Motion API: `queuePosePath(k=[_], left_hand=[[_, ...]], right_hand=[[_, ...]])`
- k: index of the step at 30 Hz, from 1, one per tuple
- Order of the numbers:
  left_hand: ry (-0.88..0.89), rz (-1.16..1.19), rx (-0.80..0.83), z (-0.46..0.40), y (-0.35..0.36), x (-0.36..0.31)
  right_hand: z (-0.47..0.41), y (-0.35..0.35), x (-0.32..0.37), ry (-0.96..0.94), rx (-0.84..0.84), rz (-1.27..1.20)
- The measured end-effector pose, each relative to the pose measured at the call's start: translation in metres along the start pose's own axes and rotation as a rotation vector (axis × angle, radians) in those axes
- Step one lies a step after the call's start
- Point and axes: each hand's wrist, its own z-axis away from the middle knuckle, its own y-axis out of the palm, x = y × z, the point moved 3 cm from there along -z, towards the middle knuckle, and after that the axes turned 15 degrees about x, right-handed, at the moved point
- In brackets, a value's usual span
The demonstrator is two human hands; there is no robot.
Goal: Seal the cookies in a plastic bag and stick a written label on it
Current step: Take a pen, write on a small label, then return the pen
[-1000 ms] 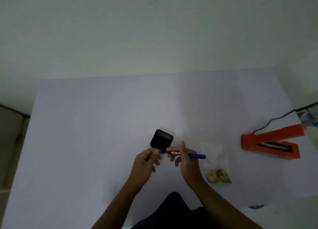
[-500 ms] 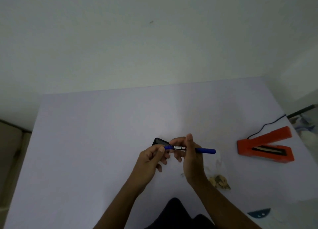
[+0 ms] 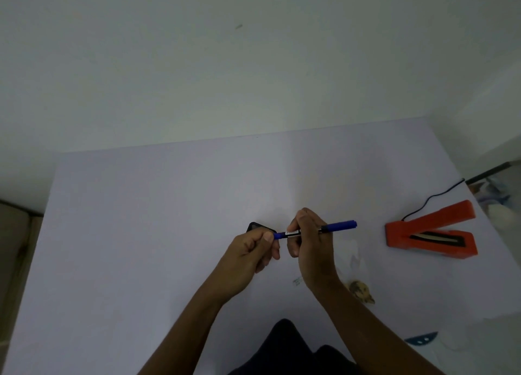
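A blue pen [image 3: 339, 225] is held level above the white table [image 3: 141, 233], between both hands. My left hand [image 3: 248, 256] pinches its left end, which looks like the cap. My right hand [image 3: 311, 242] grips the barrel in the middle. A clear plastic bag [image 3: 353, 257] lies flat on the table just right of my right wrist, with the brown cookies [image 3: 361, 290] at its near end. A black square object [image 3: 255, 226] lies behind my left hand, mostly hidden by it.
An orange heat sealer [image 3: 431, 229] stands open at the right, its black cord [image 3: 431, 198] running off the back right edge. A small blue piece [image 3: 421, 341] lies at the near right. Clutter shows beyond the table's right edge.
Both hands and the pen have risen a little and drifted right in view, covering more of the black object. The camera has tilted, so the table sits lower.
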Motion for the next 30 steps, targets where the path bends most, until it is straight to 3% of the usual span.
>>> queuePosePath(k=[5, 12, 16, 19, 21, 24, 30], left_hand=[[-0.062, 0.119, -0.018, -0.003, 0.007, 0.001], [-0.143, 0.104, -0.009, -0.003, -0.005, 0.014], [-0.194, -0.090, -0.042, -0.007, -0.026, 0.024], [-0.240, -0.325, -0.165, -0.014, -0.059, 0.033], [-0.357, -0.567, -0.188, -0.016, -0.080, 0.049], [-0.507, -0.826, -0.169, -0.020, -0.094, 0.071], [-0.590, -1.000, -0.078, -0.047, -0.078, 0.090]], right_hand=[[-0.003, 0.001, -0.009, 0.024, -0.051, -0.048], [-0.016, 0.006, -0.027, 0.166, -0.039, -0.006], [-0.022, -0.001, -0.054, 0.323, 0.038, -0.022], [-0.019, -0.017, -0.087, 0.458, -0.055, -0.101], [-0.014, -0.028, -0.110, 0.541, -0.124, 0.016], [-0.008, -0.037, -0.134, 0.610, -0.102, 0.253], [-0.002, -0.025, -0.160, 0.690, -0.010, 0.278]])
